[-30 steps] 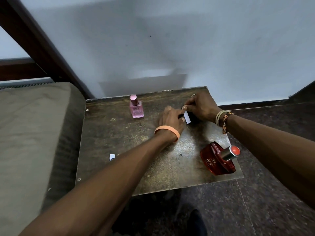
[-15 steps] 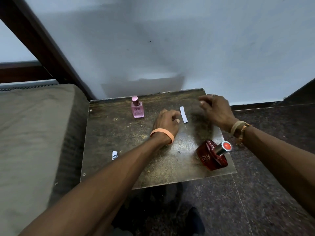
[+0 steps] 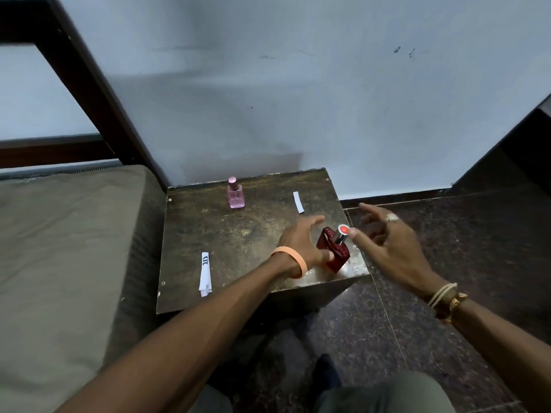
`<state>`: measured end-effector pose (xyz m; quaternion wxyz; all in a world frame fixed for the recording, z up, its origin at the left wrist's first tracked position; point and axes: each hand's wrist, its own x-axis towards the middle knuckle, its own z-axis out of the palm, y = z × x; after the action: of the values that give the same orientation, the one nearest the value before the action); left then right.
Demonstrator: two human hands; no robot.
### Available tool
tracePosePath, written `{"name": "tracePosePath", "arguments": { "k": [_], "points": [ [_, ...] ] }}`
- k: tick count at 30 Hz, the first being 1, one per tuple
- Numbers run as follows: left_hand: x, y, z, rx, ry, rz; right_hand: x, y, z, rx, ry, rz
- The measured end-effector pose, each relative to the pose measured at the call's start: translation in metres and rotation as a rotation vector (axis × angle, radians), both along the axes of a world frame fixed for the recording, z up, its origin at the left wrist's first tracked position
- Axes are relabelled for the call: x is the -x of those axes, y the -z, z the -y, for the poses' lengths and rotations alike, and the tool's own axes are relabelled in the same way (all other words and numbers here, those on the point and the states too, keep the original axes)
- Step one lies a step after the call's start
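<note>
The red perfume bottle lies on its side at the near right corner of the bench. My left hand is right beside it, fingers spread, with the thumb against its near side. My right hand hovers past the bench's right edge, fingers loosely spread, thumb tip just beside the bottle's cap. A pink bottle stands upright at the far edge.

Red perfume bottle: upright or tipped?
Tipped. The red perfume bottle lies on its side on the table, cap pointing toward the right hand.
</note>
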<state>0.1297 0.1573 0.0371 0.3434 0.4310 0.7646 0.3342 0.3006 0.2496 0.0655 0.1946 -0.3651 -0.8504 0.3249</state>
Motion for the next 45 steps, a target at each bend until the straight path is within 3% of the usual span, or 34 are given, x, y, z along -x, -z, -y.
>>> {"name": "tracePosePath", "arguments": {
  "k": [2, 5, 10, 13, 16, 22, 33, 35, 39, 41, 45],
  "points": [
    [-0.012, -0.002, -0.001, 0.025, 0.034, -0.008, 0.009, -0.011, 0.001, -0.153, -0.154, 0.271],
    [-0.029, 0.005, -0.003, 0.047, -0.014, 0.047, 0.024, -0.016, -0.003, -0.118, -0.253, 0.55],
    [-0.04, 0.018, -0.01, -0.035, -0.178, 0.015, 0.034, -0.008, -0.004, -0.15, -0.359, 0.538],
    [-0.042, 0.023, -0.014, -0.041, -0.191, -0.041, 0.035, -0.009, -0.01, -0.271, -0.464, 0.585],
    [-0.04, 0.027, -0.016, -0.064, -0.192, -0.049, 0.035, -0.009, -0.012, -0.268, -0.487, 0.578],
    [-0.039, 0.029, -0.015, -0.086, -0.187, -0.051, 0.035, -0.005, 0.0, -0.34, -0.42, 0.614],
    [-0.043, 0.025, -0.012, -0.103, -0.213, -0.097, 0.032, 0.016, 0.016, -0.253, -0.224, 0.394],
    [-0.042, 0.025, -0.011, -0.084, -0.204, -0.083, 0.033, 0.008, 0.012, -0.265, -0.27, 0.468],
    [-0.041, 0.025, -0.014, -0.057, -0.201, -0.083, 0.037, -0.007, -0.016, -0.653, -0.472, 0.72],
    [-0.042, 0.026, -0.015, -0.055, -0.202, -0.093, 0.039, -0.008, -0.02, -0.717, -0.527, 0.79],
    [-0.043, 0.03, -0.015, -0.069, -0.216, -0.123, 0.036, 0.002, -0.002, -0.633, -0.278, 0.794]
  ]
}}
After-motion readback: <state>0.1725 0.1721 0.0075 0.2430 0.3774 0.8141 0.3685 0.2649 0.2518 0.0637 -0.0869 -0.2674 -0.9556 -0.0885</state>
